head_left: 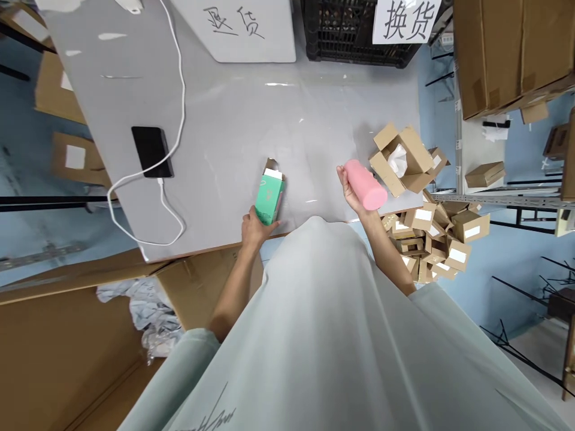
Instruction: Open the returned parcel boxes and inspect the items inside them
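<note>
Grey table (pixel 224 120): our left hand (pixel 257 228) grips one green box (pixel 268 197) by its near end; our right hand (pixel 351 190) clasps one pink cylinder (pixel 366 185), beside an open carton (pixel 417 151).

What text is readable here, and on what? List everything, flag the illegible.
"退货": handwritten on the white panel at the top.
"换货": on the white paper sign on the black crate.
Green box: pale print, too small to read.
Shirt: dark script lettering, not legible.
White labels on the brown cartons: unreadable.
Pink cylinder: no text visible.
</note>
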